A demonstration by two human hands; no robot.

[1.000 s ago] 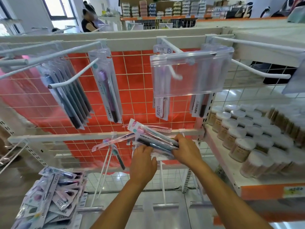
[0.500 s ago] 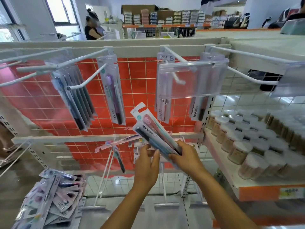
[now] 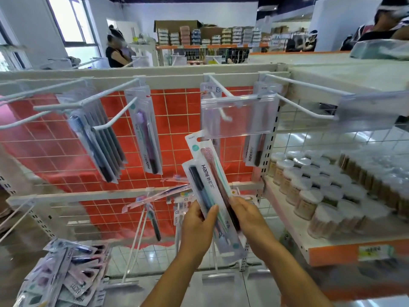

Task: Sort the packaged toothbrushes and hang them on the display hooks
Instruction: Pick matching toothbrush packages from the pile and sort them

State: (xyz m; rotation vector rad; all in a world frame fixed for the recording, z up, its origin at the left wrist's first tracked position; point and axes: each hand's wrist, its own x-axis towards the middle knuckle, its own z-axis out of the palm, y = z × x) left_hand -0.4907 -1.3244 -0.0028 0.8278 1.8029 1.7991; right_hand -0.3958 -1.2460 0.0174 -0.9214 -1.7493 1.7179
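Two hands hold a small fan of packaged toothbrushes low at centre frame. Left hand (image 3: pixel 197 227): thumb across the face of the front pack, fingers curled behind, gripping it. Right hand (image 3: pixel 247 218): fingers curled round the right edge of the pack behind, pinching it. Front pack (image 3: pixel 205 191) carries a dark brush; rear pack (image 3: pixel 212 165) carries a pink brush and stands higher, its hang-hole tab just under the clear price-tag holder (image 3: pixel 238 117). Both packs are tilted, tops leaning left.

Lower left: loose pile of packs (image 3: pixel 64 275), unsorted, lying on what looks like a low surface; more work remains.

Behind the hands: lower rail with a few packs hanging askew (image 3: pixel 155 196).

Further back, upper rail against the red mesh panel (image 3: pixel 183 120): a row of dark-brush packs (image 3: pixel 97 142) on one hook, a single purple-brush pack (image 3: pixel 145 134) on the next hook, more packs partly hidden behind the tag holder.

Right: shelf (image 3: pixel 290 222) with lidded jars (image 3: pixel 309 191).

Judgement: step in hand is separating the held packs by colour and picking one to hang. Next move calls for freeing one pack, matching it to its hook, lining the tab hole up with the hook tip (image 3: pixel 229 118) and sliding it on; the tag holder crowds that approach.
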